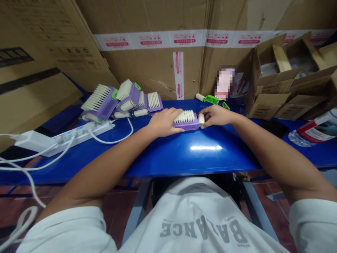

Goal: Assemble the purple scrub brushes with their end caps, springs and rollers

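On the blue table in front of me lies a purple brush head [186,125] with rows of cream bristles facing up. My left hand [164,122] is closed around its left end, thumb along the near side and fingers over the bristles. At the other end, my right hand [217,116] pinches a short cream roller [201,118] with a green edge, which sits right against the purple body. Whether the roller is fastened to it I cannot tell. Just behind the right hand are a bright green plastic part [211,99], another cream roller [200,97] and several tiny screw-like pieces [204,106].
Several purple brush heads [104,105] with bristles are heaped at the back left. A white power strip [76,137] with cables lies before them. Cardboard boxes [273,102] and a clear bottle with a red label [313,130] stand at right. Large cardboard [147,66] walls the back.
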Demonstrator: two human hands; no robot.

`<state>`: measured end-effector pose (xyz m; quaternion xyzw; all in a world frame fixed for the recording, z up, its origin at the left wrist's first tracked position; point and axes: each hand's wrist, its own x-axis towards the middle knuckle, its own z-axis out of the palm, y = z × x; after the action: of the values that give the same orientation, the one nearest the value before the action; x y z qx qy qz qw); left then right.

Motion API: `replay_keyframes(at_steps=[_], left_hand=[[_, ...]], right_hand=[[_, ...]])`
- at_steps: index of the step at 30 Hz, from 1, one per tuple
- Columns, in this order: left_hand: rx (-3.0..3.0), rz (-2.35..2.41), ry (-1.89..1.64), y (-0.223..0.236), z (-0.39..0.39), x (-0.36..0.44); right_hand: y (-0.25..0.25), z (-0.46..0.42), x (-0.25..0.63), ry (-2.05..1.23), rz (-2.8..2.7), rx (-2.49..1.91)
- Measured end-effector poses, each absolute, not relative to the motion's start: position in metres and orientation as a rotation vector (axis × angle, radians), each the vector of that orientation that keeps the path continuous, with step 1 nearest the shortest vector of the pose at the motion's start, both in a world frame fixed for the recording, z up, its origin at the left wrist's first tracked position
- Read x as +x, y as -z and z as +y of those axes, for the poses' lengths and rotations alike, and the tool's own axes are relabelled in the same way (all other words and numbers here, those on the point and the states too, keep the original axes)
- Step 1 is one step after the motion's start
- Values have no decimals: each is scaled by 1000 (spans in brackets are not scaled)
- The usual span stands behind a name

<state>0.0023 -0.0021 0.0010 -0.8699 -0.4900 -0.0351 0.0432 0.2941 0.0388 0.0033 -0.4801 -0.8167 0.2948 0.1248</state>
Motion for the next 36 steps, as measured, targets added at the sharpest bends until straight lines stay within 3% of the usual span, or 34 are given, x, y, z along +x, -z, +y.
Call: replay_keyframes(at_steps=[10, 36], left_hand=[[-2641, -1535, 120, -2, -5, 5], [-2643, -1563, 125, -2, -3, 3]], right_hand=[[-1, 37, 293, -950, -2369, -1338], [0, 30, 280, -686, -2350, -1446]])
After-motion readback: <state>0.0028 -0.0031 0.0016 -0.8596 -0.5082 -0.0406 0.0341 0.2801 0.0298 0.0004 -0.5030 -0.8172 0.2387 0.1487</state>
